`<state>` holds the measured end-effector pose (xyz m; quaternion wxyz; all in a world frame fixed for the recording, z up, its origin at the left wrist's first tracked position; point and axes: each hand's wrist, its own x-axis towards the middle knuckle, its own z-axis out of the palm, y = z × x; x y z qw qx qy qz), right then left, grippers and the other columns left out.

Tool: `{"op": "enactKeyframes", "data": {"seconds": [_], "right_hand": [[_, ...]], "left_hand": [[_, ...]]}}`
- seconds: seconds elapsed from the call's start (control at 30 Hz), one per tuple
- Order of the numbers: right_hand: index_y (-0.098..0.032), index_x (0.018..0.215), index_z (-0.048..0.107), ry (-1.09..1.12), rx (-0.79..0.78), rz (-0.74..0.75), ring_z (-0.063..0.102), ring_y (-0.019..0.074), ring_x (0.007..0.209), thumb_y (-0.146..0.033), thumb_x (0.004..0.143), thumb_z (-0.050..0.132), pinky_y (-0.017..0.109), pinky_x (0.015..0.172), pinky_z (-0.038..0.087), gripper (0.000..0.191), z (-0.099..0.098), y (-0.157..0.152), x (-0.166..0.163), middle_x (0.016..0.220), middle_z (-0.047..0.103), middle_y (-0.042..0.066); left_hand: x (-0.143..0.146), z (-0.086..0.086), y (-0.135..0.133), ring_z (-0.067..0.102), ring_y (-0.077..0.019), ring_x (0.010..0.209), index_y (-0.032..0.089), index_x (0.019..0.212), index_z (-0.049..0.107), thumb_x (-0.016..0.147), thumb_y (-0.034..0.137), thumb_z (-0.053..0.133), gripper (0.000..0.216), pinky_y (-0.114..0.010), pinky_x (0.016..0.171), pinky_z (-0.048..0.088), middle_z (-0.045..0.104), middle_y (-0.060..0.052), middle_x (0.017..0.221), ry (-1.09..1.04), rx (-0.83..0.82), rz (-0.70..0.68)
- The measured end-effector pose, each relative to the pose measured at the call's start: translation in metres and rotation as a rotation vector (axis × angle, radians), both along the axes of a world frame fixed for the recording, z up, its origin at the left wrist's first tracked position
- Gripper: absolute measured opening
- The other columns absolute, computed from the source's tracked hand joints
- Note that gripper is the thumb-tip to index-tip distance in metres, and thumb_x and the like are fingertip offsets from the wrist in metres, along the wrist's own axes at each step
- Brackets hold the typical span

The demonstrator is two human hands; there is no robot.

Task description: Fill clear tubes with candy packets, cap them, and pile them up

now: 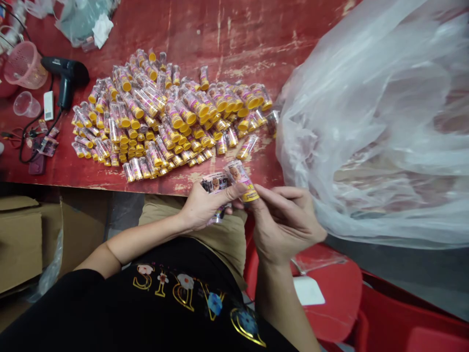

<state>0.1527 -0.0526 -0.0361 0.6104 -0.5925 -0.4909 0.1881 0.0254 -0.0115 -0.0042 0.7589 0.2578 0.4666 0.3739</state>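
My left hand (pixel 202 205) is closed round a small stack of printed labels or sleeves (pixel 215 184) just off the table's front edge. Its thumb also presses a clear tube with a yellow cap (pixel 242 180). My right hand (pixel 284 222) pinches the yellow-capped end of that same tube from the right. Both hands meet over my lap. Beyond them, a big pile of like tubes with yellow caps (pixel 164 115) lies on the red table (pixel 234 39).
A large clear plastic bag (pixel 377 122) fills the right side of the table. At the left lie a black heat gun (pixel 66 78), a pink basket (pixel 25 64), a small clear cup (pixel 26 104) and cables. Cardboard boxes (pixel 20 239) stand below left. Red stools (pixel 330 293) stand beside me.
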Motion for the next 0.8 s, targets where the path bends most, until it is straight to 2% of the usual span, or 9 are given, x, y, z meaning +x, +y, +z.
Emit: {"op": "enactKeyframes", "data": {"seconds": [0.13,0.27,0.37,0.43,0.53,0.6,0.67,0.73,0.8], "right_hand": [[-0.029,0.102,0.086,-0.011,0.006,-0.066,0.052,0.0089,0.065,-0.02,0.084,0.086,0.024,0.055,0.04,0.02,-0.002,0.0,-0.003,0.078,0.062,0.0],[-0.029,0.102,0.086,0.02,0.009,-0.105,0.053,0.0084,0.065,-0.019,0.083,0.087,0.024,0.056,0.039,0.022,-0.005,-0.002,-0.007,0.077,0.062,-0.001],[-0.027,0.098,0.087,0.052,-0.023,-0.127,0.055,0.0096,0.067,-0.024,0.083,0.087,0.024,0.058,0.042,0.015,-0.012,-0.001,-0.009,0.078,0.062,0.0],[-0.024,0.097,0.086,0.078,-0.074,-0.164,0.056,0.0107,0.068,-0.033,0.085,0.085,0.026,0.06,0.045,0.015,-0.025,0.005,-0.006,0.079,0.062,0.001],[-0.019,0.098,0.085,0.086,-0.13,-0.297,0.058,0.0136,0.071,-0.042,0.087,0.08,0.029,0.064,0.048,0.026,-0.057,0.028,0.008,0.081,0.062,0.003],[-0.015,0.097,0.085,0.056,-0.149,-0.397,0.059,0.0158,0.073,-0.044,0.088,0.077,0.032,0.067,0.05,0.031,-0.081,0.049,0.018,0.081,0.061,0.004],[-0.013,0.097,0.085,-0.011,-0.197,-0.438,0.058,0.0165,0.072,-0.042,0.089,0.073,0.034,0.069,0.052,0.032,-0.099,0.067,0.025,0.081,0.059,0.005],[-0.014,0.097,0.084,-0.11,-0.261,-0.389,0.058,0.0168,0.072,-0.039,0.09,0.07,0.035,0.072,0.053,0.03,-0.105,0.076,0.024,0.082,0.06,0.005],[-0.016,0.098,0.084,-0.204,-0.285,-0.24,0.059,0.0163,0.072,-0.037,0.09,0.07,0.035,0.074,0.054,0.026,-0.098,0.075,0.023,0.085,0.063,0.005]], "left_hand": [[0.001,0.0,0.0,0.06,-0.0095,0.056,0.014,0.077,0.066,0.058,0.064,0.095,0.06,-0.021,0.05,0.044,0.065,-0.001,0.065,0.008,-0.02,0.003],[0.003,-0.003,0.001,0.06,-0.0091,0.056,0.013,0.077,0.067,0.056,0.063,0.096,0.061,-0.021,0.049,0.044,0.066,-0.002,0.067,-0.01,-0.03,-0.002],[0.005,-0.008,0.005,0.061,-0.0097,0.057,0.013,0.077,0.067,0.056,0.06,0.098,0.06,-0.021,0.05,0.045,0.066,-0.001,0.066,-0.012,-0.051,0.01],[0.007,-0.012,0.009,0.063,-0.0105,0.058,0.013,0.081,0.067,0.061,0.057,0.097,0.057,-0.021,0.051,0.047,0.068,-0.002,0.068,-0.017,-0.094,0.047],[0.008,-0.018,0.015,0.067,-0.0117,0.061,0.013,0.094,0.07,0.08,0.049,0.088,0.042,-0.021,0.051,0.051,0.077,-0.006,0.085,-0.037,-0.221,0.138],[0.009,-0.019,0.018,0.07,-0.0123,0.063,0.013,0.102,0.071,0.093,0.037,0.077,0.027,-0.021,0.051,0.053,0.079,-0.009,0.096,-0.04,-0.303,0.188],[0.009,-0.019,0.018,0.073,-0.0132,0.066,0.011,0.108,0.071,0.099,0.023,0.067,0.016,-0.021,0.052,0.054,0.08,-0.011,0.099,-0.03,-0.354,0.215],[0.009,-0.018,0.018,0.075,-0.015,0.069,0.01,0.113,0.07,0.1,0.015,0.061,0.017,-0.021,0.054,0.056,0.081,-0.012,0.099,-0.021,-0.375,0.219],[0.008,-0.016,0.018,0.077,-0.0164,0.072,0.009,0.115,0.07,0.1,0.011,0.059,0.018,-0.022,0.059,0.058,0.081,-0.014,0.099,-0.019,-0.379,0.216]]}}
